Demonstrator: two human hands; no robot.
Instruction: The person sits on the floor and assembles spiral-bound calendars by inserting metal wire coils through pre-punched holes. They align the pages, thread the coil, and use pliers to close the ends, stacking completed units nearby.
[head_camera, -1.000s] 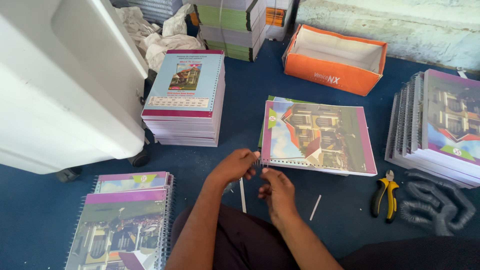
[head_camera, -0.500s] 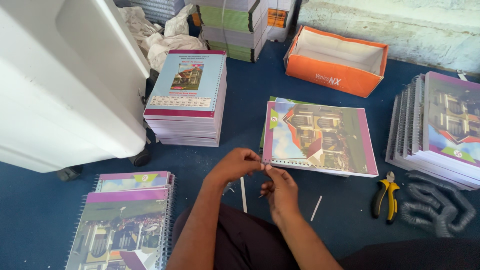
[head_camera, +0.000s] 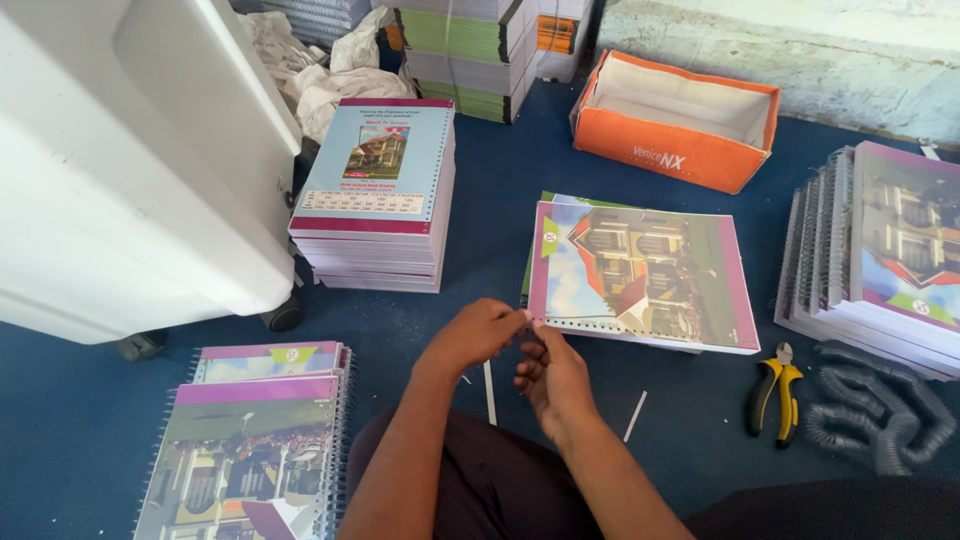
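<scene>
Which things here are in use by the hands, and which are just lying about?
In use: left hand and right hand, both at the corner of the unbound notebook.

Lying about: pliers, orange box, grey coils, bound notebooks, stack, white strips.

A single head-worn camera looks steeply down from close above a blue floor (head_camera: 500, 190). It faces forward past the wearer's lap at the bottom centre of the frame, toward a pale wall (head_camera: 800, 50) along the upper right edge.
</scene>
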